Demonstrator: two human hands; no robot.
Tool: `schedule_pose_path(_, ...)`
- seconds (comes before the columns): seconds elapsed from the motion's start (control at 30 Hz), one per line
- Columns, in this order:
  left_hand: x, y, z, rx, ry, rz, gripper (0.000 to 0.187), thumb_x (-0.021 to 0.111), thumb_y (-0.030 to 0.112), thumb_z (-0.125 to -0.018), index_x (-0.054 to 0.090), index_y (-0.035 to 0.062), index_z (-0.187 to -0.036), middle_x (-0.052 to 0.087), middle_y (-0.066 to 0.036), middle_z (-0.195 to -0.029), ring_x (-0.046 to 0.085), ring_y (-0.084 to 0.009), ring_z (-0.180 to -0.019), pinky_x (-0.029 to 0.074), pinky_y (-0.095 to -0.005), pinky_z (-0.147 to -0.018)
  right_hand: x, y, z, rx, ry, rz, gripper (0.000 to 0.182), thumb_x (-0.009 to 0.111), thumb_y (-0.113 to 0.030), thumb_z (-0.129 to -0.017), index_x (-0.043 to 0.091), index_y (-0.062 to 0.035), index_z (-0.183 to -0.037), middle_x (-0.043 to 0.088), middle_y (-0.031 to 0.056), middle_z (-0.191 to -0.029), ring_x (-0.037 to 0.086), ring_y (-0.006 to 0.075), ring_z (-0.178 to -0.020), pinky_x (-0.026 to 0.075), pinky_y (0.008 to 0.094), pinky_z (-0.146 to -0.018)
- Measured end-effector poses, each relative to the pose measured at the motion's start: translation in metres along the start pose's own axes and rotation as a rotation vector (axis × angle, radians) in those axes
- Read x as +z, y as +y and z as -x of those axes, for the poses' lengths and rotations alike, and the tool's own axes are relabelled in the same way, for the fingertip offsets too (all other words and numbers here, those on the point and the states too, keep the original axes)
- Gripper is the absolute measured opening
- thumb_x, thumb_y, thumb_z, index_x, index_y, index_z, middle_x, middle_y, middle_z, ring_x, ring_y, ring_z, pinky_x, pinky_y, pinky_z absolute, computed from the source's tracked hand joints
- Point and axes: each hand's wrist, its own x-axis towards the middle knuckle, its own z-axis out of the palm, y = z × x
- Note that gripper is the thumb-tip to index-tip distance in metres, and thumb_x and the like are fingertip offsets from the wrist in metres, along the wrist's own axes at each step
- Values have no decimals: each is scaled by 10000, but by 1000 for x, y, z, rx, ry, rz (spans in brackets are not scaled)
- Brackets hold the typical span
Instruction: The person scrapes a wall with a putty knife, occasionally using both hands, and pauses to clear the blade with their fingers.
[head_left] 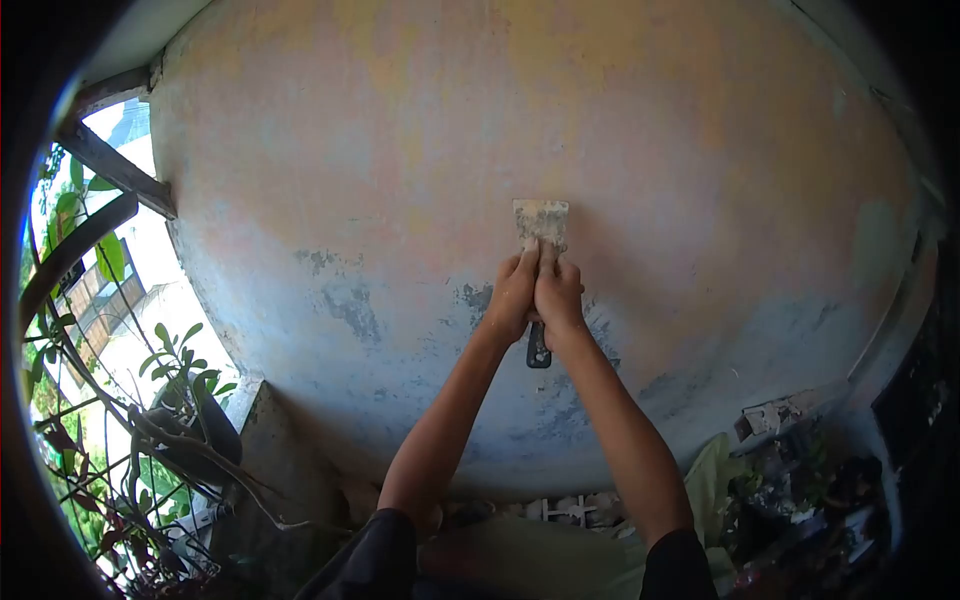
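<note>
Both of my hands are wrapped round one putty knife, held upright with its blade up. My left hand grips it from the left, and my right hand from the right, with index fingers stretched along the base of the blade. The wide blade, smeared with pale residue, lies against the painted wall. Below my palms the black handle end with its hanging hole sticks out. Dark bare patches of flaked paint show on the wall to the left of my hands, with more just behind my wrists.
At the left, a potted plant and branches stand by a barred opening with a wooden beam. A greenish cloth hangs low on the right, beside a dark heap of clutter. Along the wall's foot lie pale pieces.
</note>
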Motion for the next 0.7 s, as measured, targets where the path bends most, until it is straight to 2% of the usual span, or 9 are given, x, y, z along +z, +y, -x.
schedule_pose_path(0.1,16,6,-41,39,1,-37,412,385,352,-953,512,-39,-985,599,-166,-866,629,-248,-714,530,-322,-598,-8,-16,-31,47,96,-7,455,374,-379,-938,541,30,-1047,598,189,-966,604,290,-922,532,369,-690)
schedule_pose_path(0.13,22,9,-52,70,75,-70,427,396,376,-949,549,-22,-936,586,-115,-783,582,-183,-647,495,-291,-529,-9,-22,-39,43,123,-11,474,375,-392,-934,537,30,-1077,597,196,-999,603,299,-947,543,368,-668)
schedule_pose_path(0.17,26,11,-60,101,151,-102,448,406,401,-946,586,-5,-887,573,-64,-701,535,-118,-580,460,-259,-460,-10,-27,-45,39,129,-12,474,375,-392,-934,537,30,-1077,597,196,-999,603,299,-947,543,368,-668)
schedule_pose_path(0.27,34,24,-72,133,200,-142,456,418,395,-945,598,-4,-821,552,-42,-637,508,-103,-536,435,-256,-444,-13,-36,-63,15,119,25,478,375,-382,-935,530,36,-1107,588,216,-1056,585,302,-1017,546,365,-722)
schedule_pose_path(0.4,46,35,-80,192,287,-179,444,428,372,-947,593,-3,-775,531,-30,-593,475,-93,-503,410,-264,-434,-14,-48,-74,-56,88,-44,445,386,-354,-934,554,42,-1054,593,154,-879,604,222,-765,492,318,-524)
schedule_pose_path(0.43,47,38,-86,207,271,-186,427,436,368,-941,591,-14,-829,560,-62,-677,513,-122,-558,429,-279,-461,-15,-53,-72,-85,52,-127,429,387,-343,-934,564,37,-1028,582,119,-799,587,186,-648,449,302,-443)
schedule_pose_path(0.47,48,42,-91,225,253,-193,418,444,364,-935,588,-25,-882,590,-94,-760,552,-150,-614,449,-294,-489,-15,-58,-73,-88,47,-132,429,387,-343,-934,564,37,-1028,582,119,-799,587,186,-648,449,302,-443)
schedule_pose_path(0.53,53,54,-100,236,264,-189,413,448,357,-932,587,-28,-880,588,-92,-751,550,-149,-616,448,-296,-488,-13,-78,-80,-49,52,-171,374,392,-308,-930,571,20,-934,511,49,-678,459,125,-476,320,289,-354)
schedule_pose_path(0.7,67,76,-109,240,324,-209,397,457,343,-926,583,-30,-875,577,-86,-721,549,-161,-587,442,-311,-464,-14,-99,-90,-42,43,-191,294,422,-291,-917,555,-48,-818,469,9,-608,388,94,-410,264,273,-337)
